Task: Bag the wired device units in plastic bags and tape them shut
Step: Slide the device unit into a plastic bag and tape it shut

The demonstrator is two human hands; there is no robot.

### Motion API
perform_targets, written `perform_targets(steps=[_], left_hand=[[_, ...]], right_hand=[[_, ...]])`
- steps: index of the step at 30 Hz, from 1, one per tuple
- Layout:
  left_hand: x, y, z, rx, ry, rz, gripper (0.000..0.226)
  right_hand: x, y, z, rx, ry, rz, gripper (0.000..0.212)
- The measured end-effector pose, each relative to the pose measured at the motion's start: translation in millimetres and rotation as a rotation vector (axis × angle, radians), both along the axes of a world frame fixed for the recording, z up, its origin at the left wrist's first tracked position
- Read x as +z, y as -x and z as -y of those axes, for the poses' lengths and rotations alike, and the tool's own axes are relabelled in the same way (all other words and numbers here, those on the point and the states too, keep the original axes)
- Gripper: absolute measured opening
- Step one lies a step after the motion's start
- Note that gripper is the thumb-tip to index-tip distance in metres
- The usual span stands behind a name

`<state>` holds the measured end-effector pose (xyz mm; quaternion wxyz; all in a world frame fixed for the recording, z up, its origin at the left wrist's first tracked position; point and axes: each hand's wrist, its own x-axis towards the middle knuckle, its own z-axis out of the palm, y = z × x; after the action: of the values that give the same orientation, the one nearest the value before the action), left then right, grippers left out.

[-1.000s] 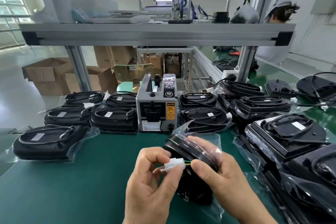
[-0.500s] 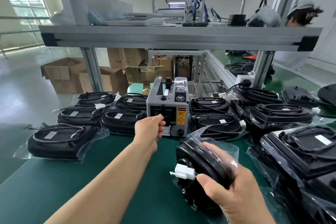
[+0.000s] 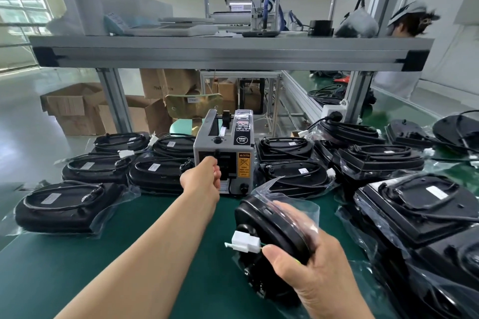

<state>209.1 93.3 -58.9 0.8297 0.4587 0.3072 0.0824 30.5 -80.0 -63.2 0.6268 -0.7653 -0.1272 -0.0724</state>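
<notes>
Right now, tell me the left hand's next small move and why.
Probably pull a strip off the tape dispenser and carry it to the plastic bag. The left hand is at the dispenser's outlet, fingers curled, though no tape shows. The right hand grips the black unit, that bag loose and untaped around it, the white connector by the thumb.

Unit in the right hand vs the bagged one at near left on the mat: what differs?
The unit in hand is up on edge, gripped by the right hand; the near-left unit lies flat on the mat, untouched. The unit in hand shows a white connector; the near-left unit shows only its coiled cable. Both are black, in clear plastic.
</notes>
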Motion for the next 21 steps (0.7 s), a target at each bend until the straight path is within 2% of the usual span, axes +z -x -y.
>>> perform_targets(steps=[8, 14, 21], left_hand=[[44.5, 123.0, -29.4, -0.498, -0.290, 0.506, 0.012], [48.7, 177.8, -10.7, -0.609, -0.619, 0.498, 0.029], [42.2, 172.3, 4.0, -0.563, -0.585, 0.450, 0.026]], right_hand=[[3.4, 3.4, -3.7, -0.012, 0.027, 0.082, 0.052], [3.2, 5.1, -5.4, -0.022, 0.032, 0.101, 0.052], [3.8, 6.6, -7.7, -0.013, 0.033, 0.114, 0.048]])
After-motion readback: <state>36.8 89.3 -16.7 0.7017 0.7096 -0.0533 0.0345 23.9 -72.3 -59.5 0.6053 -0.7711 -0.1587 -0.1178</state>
